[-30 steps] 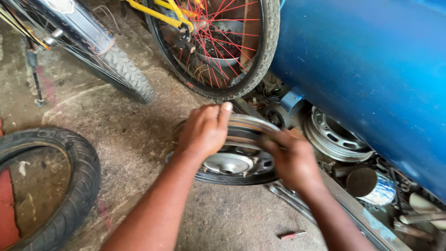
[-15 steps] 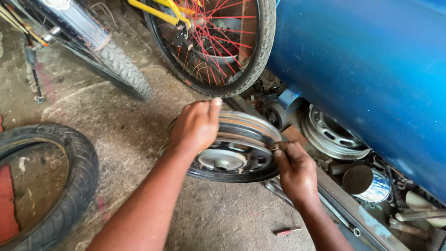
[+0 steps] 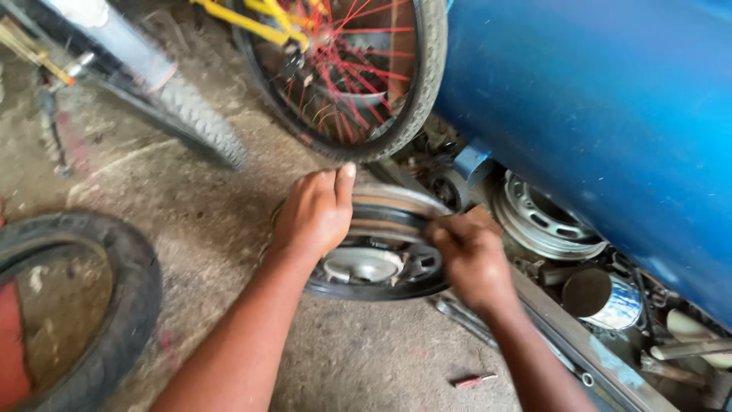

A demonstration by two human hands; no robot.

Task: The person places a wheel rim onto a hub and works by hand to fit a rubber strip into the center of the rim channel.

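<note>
- Both my hands grip the wheel rim [image 3: 381, 244] lying flat on the concrete floor [image 3: 206, 206], just ahead of me.
- Left hand [image 3: 314, 210] clasps its far-left edge; right hand [image 3: 471, 252] pinches the right edge.
- Neither hand is nearer.
</note>
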